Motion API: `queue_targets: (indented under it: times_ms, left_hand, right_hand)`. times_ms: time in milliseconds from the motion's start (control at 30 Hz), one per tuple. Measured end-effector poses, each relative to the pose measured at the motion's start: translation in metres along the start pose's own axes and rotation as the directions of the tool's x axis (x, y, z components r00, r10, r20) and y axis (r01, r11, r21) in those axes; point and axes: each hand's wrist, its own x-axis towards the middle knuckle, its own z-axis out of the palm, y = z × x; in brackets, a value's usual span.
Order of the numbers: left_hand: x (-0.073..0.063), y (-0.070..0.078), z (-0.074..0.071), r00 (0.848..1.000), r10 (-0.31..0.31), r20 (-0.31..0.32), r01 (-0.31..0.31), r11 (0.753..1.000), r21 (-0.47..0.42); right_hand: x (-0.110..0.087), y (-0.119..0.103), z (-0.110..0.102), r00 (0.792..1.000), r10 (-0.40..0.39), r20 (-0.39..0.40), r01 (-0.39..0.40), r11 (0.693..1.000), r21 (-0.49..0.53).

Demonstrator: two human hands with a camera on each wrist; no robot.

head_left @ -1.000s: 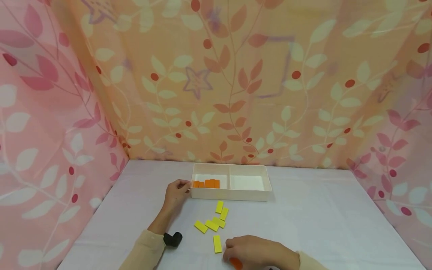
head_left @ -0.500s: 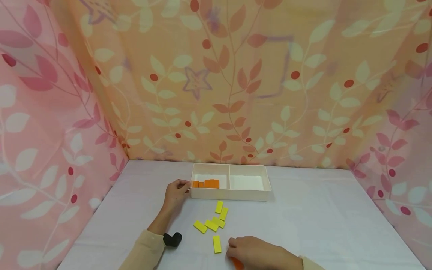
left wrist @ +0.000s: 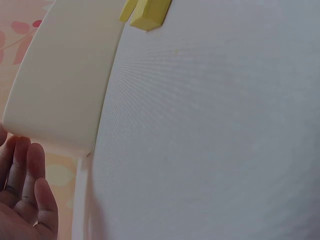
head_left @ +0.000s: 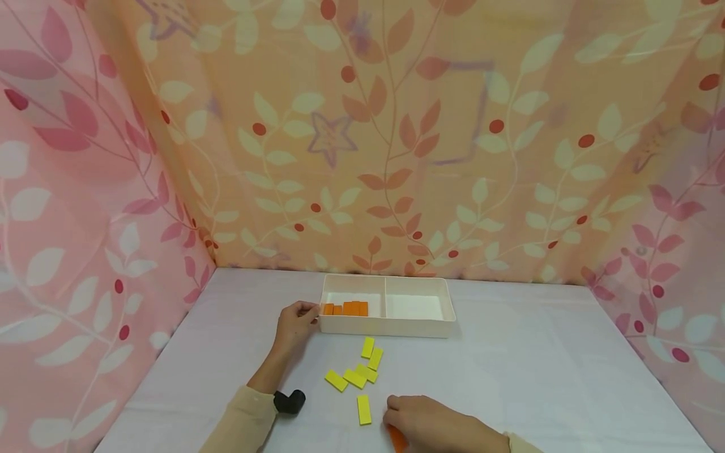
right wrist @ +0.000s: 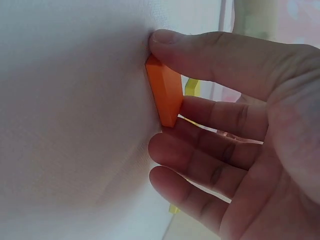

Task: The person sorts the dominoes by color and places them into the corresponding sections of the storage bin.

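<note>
Pinching the orange block (right wrist: 165, 92) between thumb (right wrist: 172, 44) and fingers (right wrist: 225, 115), the right hand (head_left: 421, 418) is clamped on its part at the near side of the table (head_left: 510, 352). Whether the block bears on the surface cannot be determined. The left hand (head_left: 296, 319) rests its fingertips against the left end of the white box (head_left: 385, 326); its fingers are extended, slightly bent and not closed around the wall.

A divider (head_left: 386, 299) splits the box into two compartments. Orange blocks (head_left: 355, 308) stand in the left compartment (head_left: 357, 287), along the front wall. Six yellow blocks (head_left: 355, 378) lie in front of the box: five form a loose cluster, and the sixth sits nearer the person, just left of the right hand. A black fitting (head_left: 290, 402) projects beside the left sleeve (head_left: 243, 418). Floral cloth (head_left: 374, 189) encloses the table at the back and both sides.
</note>
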Motion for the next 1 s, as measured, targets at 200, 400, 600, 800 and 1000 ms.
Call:
queue_targets:
  times_ms: [200,400,600,800,1000]
  left_hand:
    - [0.0,0.0,-0.001,1.0,-0.014,0.008,0.014,1.0,-0.003]
    - [-0.001,0.002,-0.002,1.0,-0.022,0.016,0.022,1.0,-0.006]
    - [0.0,0.001,-0.002,1.0,-0.027,0.016,0.027,1.0,0.0]
    - [-0.001,0.001,-0.001,0.999,-0.033,0.02,0.033,0.999,-0.003]
    - [-0.001,0.004,-0.001,0.999,-0.032,0.015,0.033,0.999,-0.01]
  right_hand:
    - [-0.001,0.001,0.0,1.0,-0.024,-0.016,0.024,1.0,0.0]
    - [-0.003,0.005,0.001,0.996,-0.062,-0.06,0.061,0.998,-0.015]
    - [-0.006,0.009,0.0,0.988,-0.078,-0.131,0.075,0.997,-0.031]
    - [-0.007,0.012,-0.006,0.991,-0.008,-0.137,0.013,0.999,0.034]
    - [-0.005,0.02,-0.015,0.993,0.039,-0.112,-0.024,0.991,0.13]
